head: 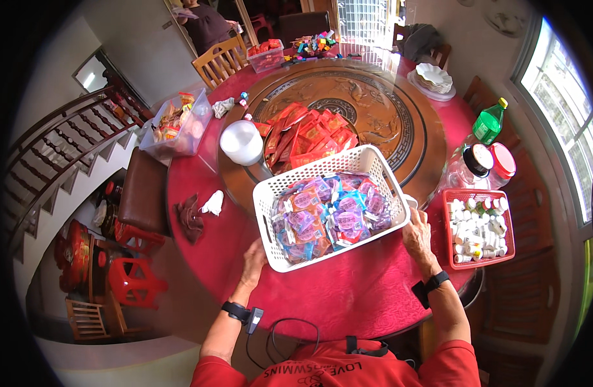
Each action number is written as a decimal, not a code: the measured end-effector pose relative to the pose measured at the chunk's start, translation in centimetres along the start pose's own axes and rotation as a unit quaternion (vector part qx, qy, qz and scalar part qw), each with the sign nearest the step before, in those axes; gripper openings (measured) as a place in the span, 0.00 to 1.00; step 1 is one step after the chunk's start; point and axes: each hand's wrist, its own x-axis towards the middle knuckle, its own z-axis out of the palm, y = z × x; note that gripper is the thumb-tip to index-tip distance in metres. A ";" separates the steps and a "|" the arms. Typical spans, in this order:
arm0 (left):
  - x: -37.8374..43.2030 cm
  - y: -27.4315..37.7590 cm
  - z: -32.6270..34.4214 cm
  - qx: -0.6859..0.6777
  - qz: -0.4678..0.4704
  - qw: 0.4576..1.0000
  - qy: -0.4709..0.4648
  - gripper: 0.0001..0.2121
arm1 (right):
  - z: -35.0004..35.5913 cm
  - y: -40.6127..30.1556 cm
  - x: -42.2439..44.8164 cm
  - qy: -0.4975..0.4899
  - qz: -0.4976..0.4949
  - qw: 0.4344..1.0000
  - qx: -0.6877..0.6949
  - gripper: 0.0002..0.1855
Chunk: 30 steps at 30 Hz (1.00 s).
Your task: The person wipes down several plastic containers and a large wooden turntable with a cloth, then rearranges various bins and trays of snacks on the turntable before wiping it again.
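Observation:
A white perforated plastic basket (pixel 265 208) full of small purple, blue and orange wrapped packets (pixel 320 217) is held between both hands at the near side of the round table. My left hand (pixel 256 259) grips the basket's left end, its fingers partly hidden. On the right end, my right hand (pixel 416 232) has hold of the basket near its handle. Beyond the basket lies a pile of red packets (pixel 311 133) in a round container on the wooden turntable (pixel 422 145). A stack of clear plastic bowls (pixel 241 142) stands to its left.
Right: a red basket (pixel 447 232) of small white bottles, lidded jars (pixel 478 162) and a green bottle (pixel 490 123). Left: a clear bin (pixel 180 130), a brown cloth (pixel 190 220) and a white one (pixel 213 203). Plates (pixel 434 80) lie at back right. A person (pixel 204 24) stands beyond.

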 end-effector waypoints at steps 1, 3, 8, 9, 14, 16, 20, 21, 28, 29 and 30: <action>-0.4 1.9 1.2 -0.119 -0.032 0.992 -0.008 0.24 | -0.4 0.5 -0.6 -0.010 -0.019 1.000 -0.012 0.14; -0.7 4.5 2.1 -0.154 -0.064 0.984 -0.066 0.30 | -0.8 -0.9 -1.4 -0.031 -0.011 0.999 -0.018 0.14; 0.2 6.3 3.5 -0.265 -0.187 0.938 -0.123 0.20 | -1.6 -2.0 -1.0 -0.022 0.018 0.994 0.109 0.15; 0.4 6.7 4.1 -0.265 -0.190 0.938 -0.118 0.18 | -1.4 -1.5 -1.0 -0.017 0.056 0.993 0.105 0.16; 1.2 4.8 2.2 -0.249 -0.170 0.943 -0.144 0.18 | -0.8 -2.5 -0.2 -0.078 0.064 0.987 0.121 0.18; 0.7 5.8 3.4 -0.261 -0.163 0.941 -0.140 0.17 | -1.1 -2.6 -1.0 -0.082 0.052 0.985 0.140 0.14; -0.3 4.9 3.8 -0.268 -0.155 0.946 -0.096 0.14 | -1.6 -2.3 -2.8 -0.212 0.079 0.966 0.122 0.10; -0.5 4.9 4.2 -0.271 -0.154 0.946 -0.088 0.14 | -1.4 -2.0 -3.5 -0.263 0.086 0.957 0.082 0.09; -1.4 2.7 5.1 -0.294 -0.137 0.942 -0.089 0.27 | -1.9 -1.8 -5.6 -0.240 0.054 0.961 0.125 0.09; -1.4 1.9 5.2 -0.307 -0.132 0.939 -0.085 0.26 | -2.0 -1.8 -5.7 -0.243 0.051 0.960 0.127 0.09; -1.8 3.5 6.8 -0.314 -0.134 0.937 -0.075 0.22 | -2.0 -1.6 -5.9 -0.236 0.048 0.963 0.125 0.10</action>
